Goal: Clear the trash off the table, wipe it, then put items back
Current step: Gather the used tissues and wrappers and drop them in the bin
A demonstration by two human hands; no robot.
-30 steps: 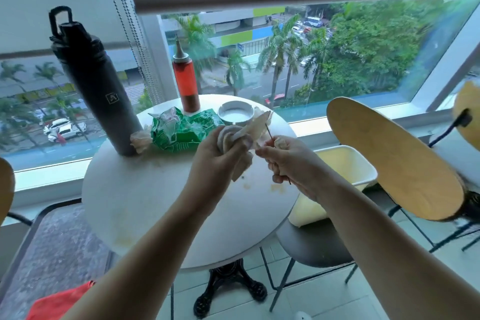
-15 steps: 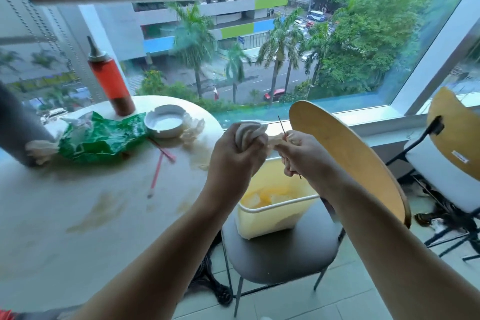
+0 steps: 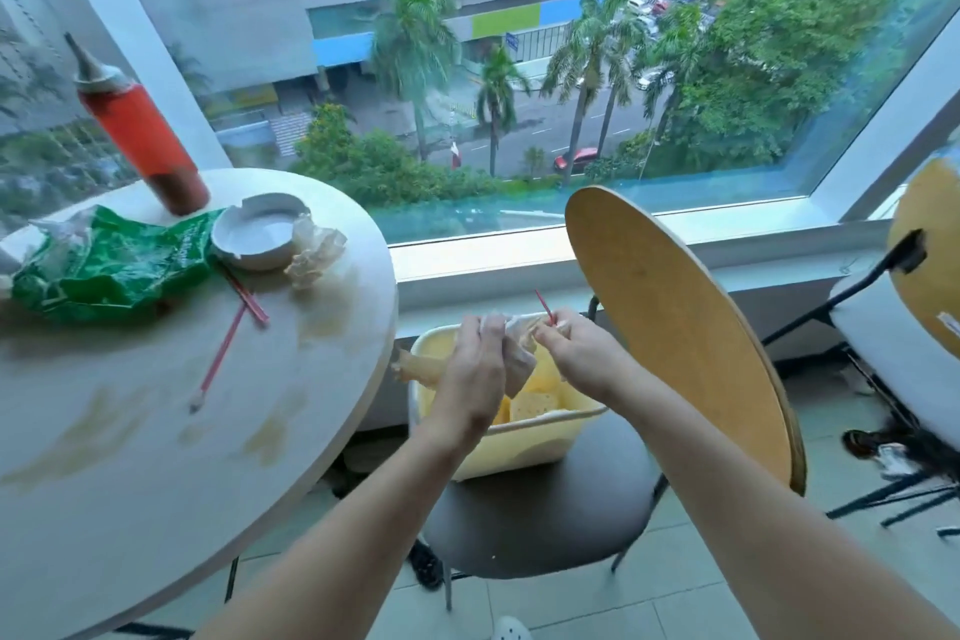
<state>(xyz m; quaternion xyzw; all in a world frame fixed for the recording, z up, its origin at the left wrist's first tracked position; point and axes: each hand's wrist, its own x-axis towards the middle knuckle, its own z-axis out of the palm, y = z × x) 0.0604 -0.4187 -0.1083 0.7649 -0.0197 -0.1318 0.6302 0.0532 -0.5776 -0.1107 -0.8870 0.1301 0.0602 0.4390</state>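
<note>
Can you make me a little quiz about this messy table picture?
1. True or false: the left hand and right hand are holding crumpled tissue over the yellow bin.
2. What does the yellow bin stand on: A floor, B chair seat, C table?
3. Which leans on the white ashtray, the tissue ball or the sauce bottle?

Key: 1 true. 2 B. 3 the tissue ball.

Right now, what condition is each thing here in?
left hand: gripping crumpled tissue
right hand: pinching red stick
yellow bin: open, on chair seat
table: stained
green wrapper: crumpled
sauce bottle: upright, capped
ashtray: looks empty
</note>
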